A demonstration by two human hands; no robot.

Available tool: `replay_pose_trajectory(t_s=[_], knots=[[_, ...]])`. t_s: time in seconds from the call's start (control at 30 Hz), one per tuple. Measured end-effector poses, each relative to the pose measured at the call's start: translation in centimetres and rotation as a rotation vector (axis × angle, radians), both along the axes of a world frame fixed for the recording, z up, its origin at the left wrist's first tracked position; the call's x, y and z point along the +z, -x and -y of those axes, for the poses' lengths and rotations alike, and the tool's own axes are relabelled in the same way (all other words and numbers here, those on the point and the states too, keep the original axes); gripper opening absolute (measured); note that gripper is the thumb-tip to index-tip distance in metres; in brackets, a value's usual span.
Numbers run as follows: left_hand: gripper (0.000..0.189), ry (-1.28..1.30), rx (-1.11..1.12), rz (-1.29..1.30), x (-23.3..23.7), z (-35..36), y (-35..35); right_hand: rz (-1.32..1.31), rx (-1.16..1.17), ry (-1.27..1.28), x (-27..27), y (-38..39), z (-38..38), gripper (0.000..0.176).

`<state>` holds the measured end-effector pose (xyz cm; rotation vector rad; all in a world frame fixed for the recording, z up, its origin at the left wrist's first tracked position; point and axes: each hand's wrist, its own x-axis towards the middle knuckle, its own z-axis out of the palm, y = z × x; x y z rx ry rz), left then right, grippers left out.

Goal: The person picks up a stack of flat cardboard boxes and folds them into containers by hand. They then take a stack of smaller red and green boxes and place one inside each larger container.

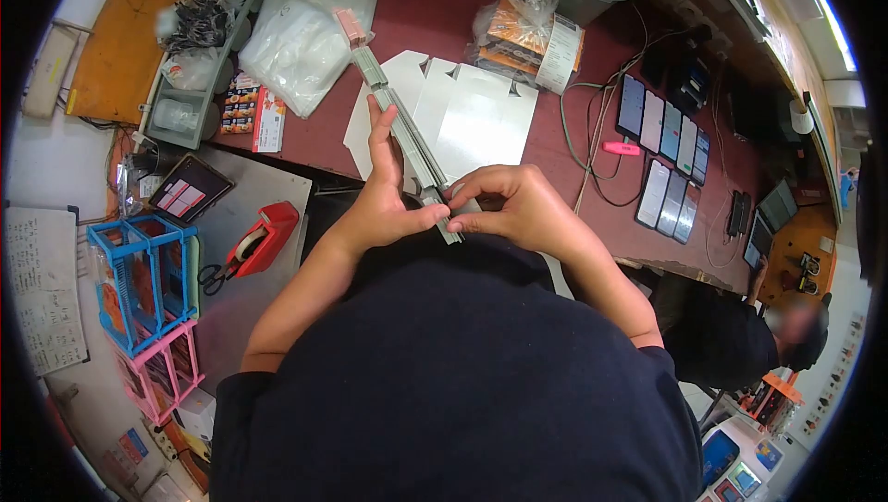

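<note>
A long, narrow grey-green bundle of strips (pixel 412 137), with a pink section (pixel 351 28) at its far end, slants across in front of my body. My left hand (pixel 384 202) is closed on its near part, the thumb across it and the fingers along its left side. At the near end, my right hand (pixel 509 202) pinches the bundle between thumb and bent fingers. Exactly what the strips are, I cannot make out. Beneath the bundle, flat white card pieces (pixel 476 118) lie on the dark red table (pixel 578 165).
Plastic bags (pixel 310 35) and a grey tray (pixel 180 100) sit at left. A red tape dispenser (pixel 264 238) and scissors (pixel 215 275) rest on the metal surface. Wrapped orange packs (pixel 527 35), cables and several phones (pixel 650 123) occupy the right. Another person (pixel 731 340) is at far right.
</note>
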<state>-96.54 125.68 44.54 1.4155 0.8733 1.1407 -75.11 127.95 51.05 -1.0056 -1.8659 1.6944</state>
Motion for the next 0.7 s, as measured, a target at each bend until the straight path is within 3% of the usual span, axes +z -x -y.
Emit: replay_pose_trajectory(t_s=[0.7], knots=[[0.128, 0.011, -0.001, 0.025, 0.04, 0.07, -0.09, -0.047, -0.003, 0.12, 0.09, -0.26, -0.23, 0.019]])
